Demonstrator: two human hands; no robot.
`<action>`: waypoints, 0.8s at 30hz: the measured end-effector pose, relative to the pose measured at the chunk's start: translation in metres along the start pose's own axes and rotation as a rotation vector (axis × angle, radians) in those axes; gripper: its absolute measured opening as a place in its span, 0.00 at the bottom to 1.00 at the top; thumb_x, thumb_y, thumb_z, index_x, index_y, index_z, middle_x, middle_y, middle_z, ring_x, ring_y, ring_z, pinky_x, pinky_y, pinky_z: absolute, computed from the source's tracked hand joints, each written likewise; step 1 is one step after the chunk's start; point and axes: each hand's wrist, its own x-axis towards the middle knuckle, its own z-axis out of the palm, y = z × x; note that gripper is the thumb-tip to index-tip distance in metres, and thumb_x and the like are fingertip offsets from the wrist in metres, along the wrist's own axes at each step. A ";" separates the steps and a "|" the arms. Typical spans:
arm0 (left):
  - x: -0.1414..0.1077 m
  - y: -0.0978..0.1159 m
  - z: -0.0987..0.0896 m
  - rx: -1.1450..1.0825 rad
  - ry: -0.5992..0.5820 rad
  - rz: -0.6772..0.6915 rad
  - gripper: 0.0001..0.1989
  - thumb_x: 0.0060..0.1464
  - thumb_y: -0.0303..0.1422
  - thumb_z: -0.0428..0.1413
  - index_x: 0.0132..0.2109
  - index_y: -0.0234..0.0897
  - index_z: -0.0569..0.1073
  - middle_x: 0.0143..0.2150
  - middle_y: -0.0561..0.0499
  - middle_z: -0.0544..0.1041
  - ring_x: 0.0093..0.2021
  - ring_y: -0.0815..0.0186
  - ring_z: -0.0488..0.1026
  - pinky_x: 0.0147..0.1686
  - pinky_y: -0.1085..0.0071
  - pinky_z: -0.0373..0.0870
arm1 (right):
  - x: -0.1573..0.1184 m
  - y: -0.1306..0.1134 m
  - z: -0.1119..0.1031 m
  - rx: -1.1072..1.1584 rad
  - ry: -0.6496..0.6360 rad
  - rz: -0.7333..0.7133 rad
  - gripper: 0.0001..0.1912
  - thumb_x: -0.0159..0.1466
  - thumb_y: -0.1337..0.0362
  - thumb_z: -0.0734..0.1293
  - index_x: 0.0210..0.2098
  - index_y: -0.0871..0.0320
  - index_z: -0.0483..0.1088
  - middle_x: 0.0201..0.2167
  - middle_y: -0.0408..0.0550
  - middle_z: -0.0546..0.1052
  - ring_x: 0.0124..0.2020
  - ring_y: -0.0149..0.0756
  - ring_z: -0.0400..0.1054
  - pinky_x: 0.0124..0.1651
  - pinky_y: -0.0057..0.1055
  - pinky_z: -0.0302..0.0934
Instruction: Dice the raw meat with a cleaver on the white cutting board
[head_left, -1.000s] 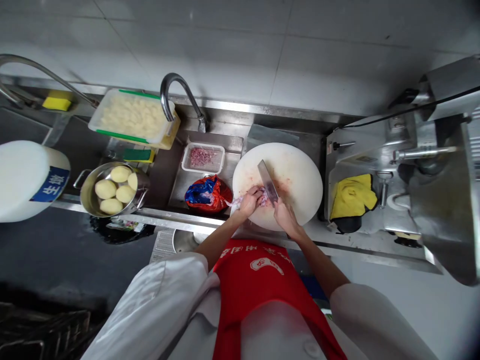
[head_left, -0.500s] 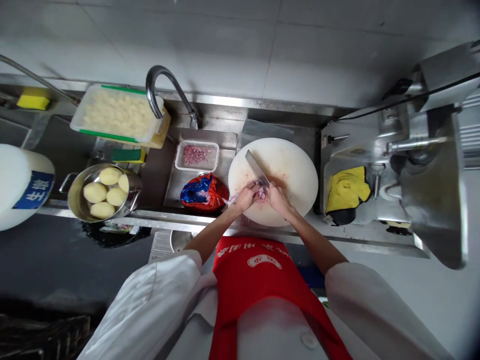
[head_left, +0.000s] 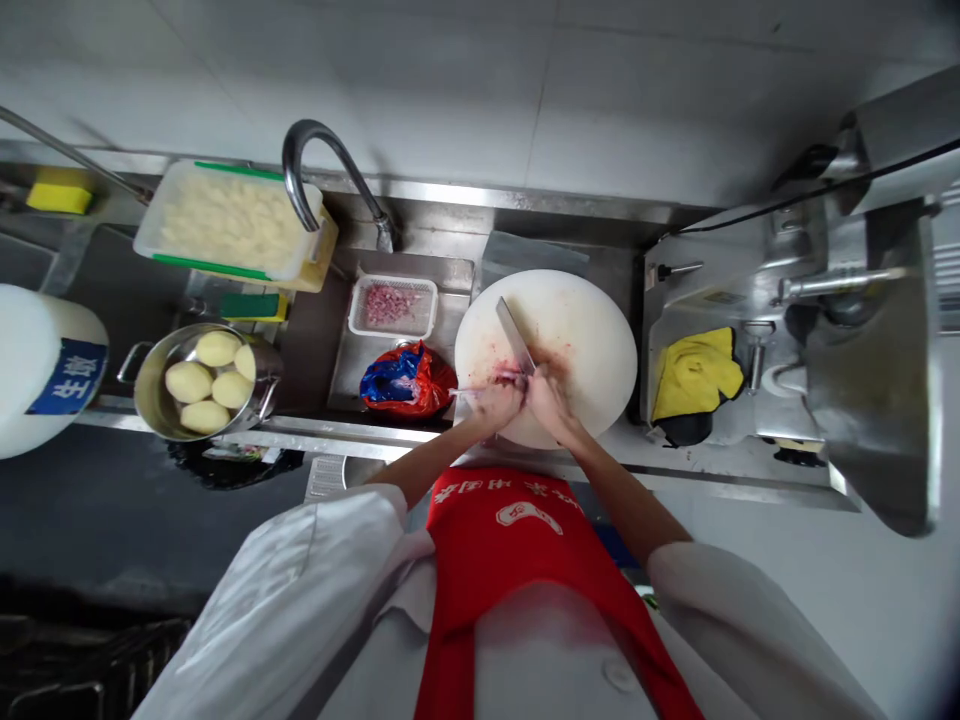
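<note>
Over the lower part of a round white cutting board (head_left: 592,350), my right hand (head_left: 550,403) is closed on the handle of a cleaver (head_left: 514,335), whose blade points up and to the left. My left hand (head_left: 498,405) is closed just beside it, on a pale, stringy piece of meat (head_left: 466,391) that sticks out to the left of the fingers. Reddish bits and smears lie around the blade. Left of the board are a red and blue plastic bag (head_left: 424,382) and a white basket (head_left: 358,325) of chopped pink pieces.
A faucet (head_left: 330,140) arches over the sink. Further left stand a tub (head_left: 296,262) of pale pieces, a pot (head_left: 161,415) of peeled potatoes and a white bucket (head_left: 30,330). On the right, a yellow cloth (head_left: 694,372) lies by a metal machine (head_left: 870,370).
My left hand has moved slightly down and right, against my right hand. The cleaver has shifted a little and its blade stands steeper. The pinkish pile between the hands shows less.
</note>
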 end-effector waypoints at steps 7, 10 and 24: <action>-0.034 -0.031 -0.004 -0.223 0.045 -0.138 0.33 0.63 0.36 0.55 0.70 0.31 0.56 0.55 0.34 0.76 0.52 0.52 0.77 0.49 0.63 0.72 | 0.060 0.016 -0.016 0.120 0.050 -0.018 0.17 0.71 0.62 0.60 0.54 0.65 0.68 0.48 0.60 0.78 0.51 0.44 0.73 0.49 0.30 0.63; -0.043 -0.045 -0.004 -0.381 0.122 -0.141 0.34 0.60 0.33 0.59 0.70 0.36 0.58 0.55 0.38 0.76 0.51 0.54 0.78 0.50 0.65 0.72 | 0.048 0.027 -0.016 0.148 0.117 0.026 0.18 0.72 0.61 0.56 0.54 0.66 0.68 0.46 0.61 0.78 0.49 0.45 0.73 0.48 0.32 0.63; -0.060 -0.045 0.003 -0.343 0.054 -0.145 0.26 0.64 0.35 0.53 0.66 0.32 0.61 0.50 0.36 0.79 0.48 0.52 0.78 0.48 0.63 0.72 | -0.002 0.005 0.030 0.297 0.047 0.065 0.18 0.71 0.60 0.59 0.55 0.65 0.67 0.45 0.59 0.79 0.48 0.44 0.74 0.45 0.31 0.64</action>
